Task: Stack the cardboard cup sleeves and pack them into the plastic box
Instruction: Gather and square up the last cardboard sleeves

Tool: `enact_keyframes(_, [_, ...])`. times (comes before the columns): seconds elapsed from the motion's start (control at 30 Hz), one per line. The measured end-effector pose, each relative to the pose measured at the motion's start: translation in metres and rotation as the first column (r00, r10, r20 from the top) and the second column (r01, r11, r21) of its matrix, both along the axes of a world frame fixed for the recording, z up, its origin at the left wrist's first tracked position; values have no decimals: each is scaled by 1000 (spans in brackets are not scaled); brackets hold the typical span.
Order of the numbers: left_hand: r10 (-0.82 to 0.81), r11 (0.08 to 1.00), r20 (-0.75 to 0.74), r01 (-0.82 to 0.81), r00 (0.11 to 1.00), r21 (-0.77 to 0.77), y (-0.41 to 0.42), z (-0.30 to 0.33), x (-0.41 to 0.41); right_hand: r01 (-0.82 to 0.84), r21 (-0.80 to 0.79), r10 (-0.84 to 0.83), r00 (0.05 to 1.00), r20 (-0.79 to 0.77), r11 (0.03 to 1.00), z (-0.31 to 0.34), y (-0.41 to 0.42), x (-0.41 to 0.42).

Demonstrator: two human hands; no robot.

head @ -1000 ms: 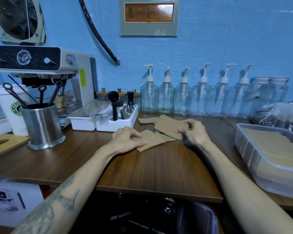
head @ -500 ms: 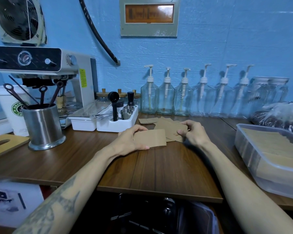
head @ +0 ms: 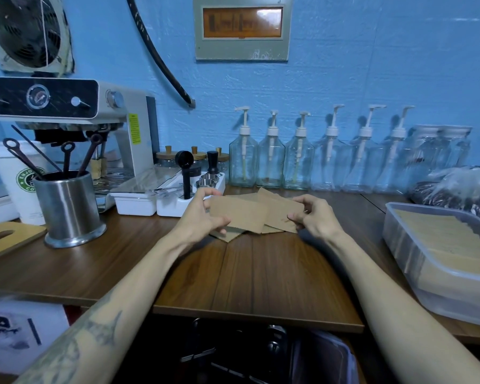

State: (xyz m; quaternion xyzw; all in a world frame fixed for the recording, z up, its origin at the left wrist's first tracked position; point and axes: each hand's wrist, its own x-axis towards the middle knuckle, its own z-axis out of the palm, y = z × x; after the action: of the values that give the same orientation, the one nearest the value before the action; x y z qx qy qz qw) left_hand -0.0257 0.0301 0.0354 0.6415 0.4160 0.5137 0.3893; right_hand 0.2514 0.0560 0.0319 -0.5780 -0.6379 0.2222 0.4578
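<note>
Head view looks down on a dark wood-grain worktop (head: 250, 275) set against a rough blue-painted wall (head: 372, 65). A grey panel with an orange window (head: 242, 26) hangs on that wall, and a fan (head: 28, 31) sits at the upper left. Along the back edge stand a row of clear pump bottles (head: 299, 159). At the left are an espresso machine (head: 67, 112), a steel utensil cup (head: 68, 206), a white paper cup (head: 17, 178) and a white tool tray (head: 178, 200).

The left hand (head: 203, 214) pinches a flat cardboard cup sleeve (head: 239, 214) by its left edge, thumb in front and fingers behind, holding it lifted off the wood. The right hand (head: 313, 214) grips a second sleeve (head: 284, 212) at its right end, fingers curled round it. Both sleeves overlap in the middle, and a few loose sleeves (head: 227, 235) lie flat on the worktop beneath them.

The plastic box (head: 416, 261), translucent and open-topped, stands at the right edge of the worktop, well apart from the hands, with rows of sleeves already inside. A clear bag of dark contents (head: 455, 189) lies behind it.

The near stretch of the worktop between the forearms is bare wood up to its front edge, which ends over a dark space below.
</note>
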Motion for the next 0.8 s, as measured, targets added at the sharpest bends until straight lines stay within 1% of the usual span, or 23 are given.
enact_keyframes(0.03, [-6,1000,19,6,1000,3,1,0,0,-9,11,9,1000,1,1000,0,0,0])
enact_keyframes(0.1, [-10,1000,102,10,995,0,1,1,-1,-31,24,31,1000,4,999,1,-1,-1])
enact_keyframes(0.23, [40,998,283,-52,958,34,-3,9,-3,-94,30,94,996,-10,995,0,0,-3])
enact_keyframes(0.3, [63,994,307,-86,950,61,-6,12,-4,-137,30,138,990,-25,990,0,0,-5])
enact_keyframes(0.33, [75,991,275,-103,958,87,-6,12,-3,-154,32,155,988,-23,988,0,-1,-6])
enact_keyframes(0.37, [86,985,202,-114,976,132,-5,10,-2,-168,35,169,985,-20,985,0,-1,-7])
enact_keyframes(0.43, [89,967,-14,-83,996,240,-3,5,1,-180,29,181,984,-9,983,-1,-2,-8])
enact_keyframes(0.5, [72,962,-200,-15,977,274,1,-3,3,-181,18,181,983,-5,983,-1,-2,-8])
enact_keyframes(0.57, [24,963,-321,64,947,260,3,-8,3,-190,9,190,982,-2,982,0,-3,-8])
enact_keyframes(0.6, [11,963,-368,89,930,253,5,-11,2,-200,2,200,980,1,980,0,-4,-8])
enact_keyframes(0.67, [26,968,-433,86,901,236,8,-15,1,-224,-14,224,974,16,974,-1,-4,-8])
enact_keyframes(0.8, [103,975,-438,-2,893,224,7,-17,4,-277,-18,277,960,42,961,0,-9,-13])
